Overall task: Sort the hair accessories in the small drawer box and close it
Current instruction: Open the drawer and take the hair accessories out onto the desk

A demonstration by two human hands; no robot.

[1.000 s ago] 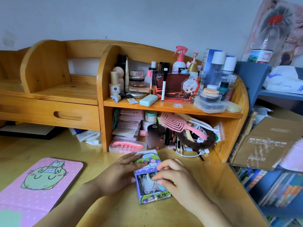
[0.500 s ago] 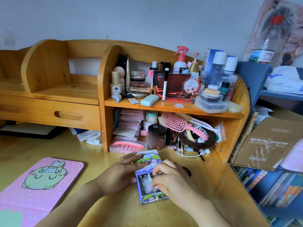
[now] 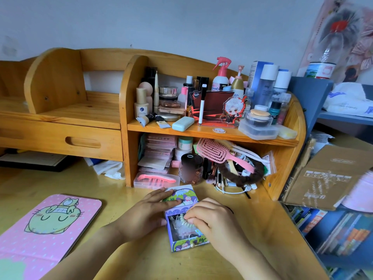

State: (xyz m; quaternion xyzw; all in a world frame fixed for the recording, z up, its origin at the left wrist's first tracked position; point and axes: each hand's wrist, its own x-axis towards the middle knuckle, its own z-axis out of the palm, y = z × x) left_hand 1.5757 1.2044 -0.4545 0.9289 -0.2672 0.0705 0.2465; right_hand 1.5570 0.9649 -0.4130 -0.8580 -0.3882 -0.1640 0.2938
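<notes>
A small purple and green cartoon drawer box sits on the wooden desk, its drawer pulled out toward me. Inside lie several hair accessories, among them a pale bead bracelet and small clips. My left hand rests flat on the box's top and left side, steadying it. The fingers of my right hand are curled over the drawer's right rim, pinching the bead bracelet. Part of the drawer's contents is hidden under that hand.
A wooden desk organiser crowded with cosmetics stands just behind the box; a clear case with a pink comb and a pink hairbrush lie near. A pink cartoon mat is at left. Cardboard and books sit at right.
My right hand has shifted up toward the drawer's back, its fingers now on the bead bracelet. The left hand has stayed on the box.
</notes>
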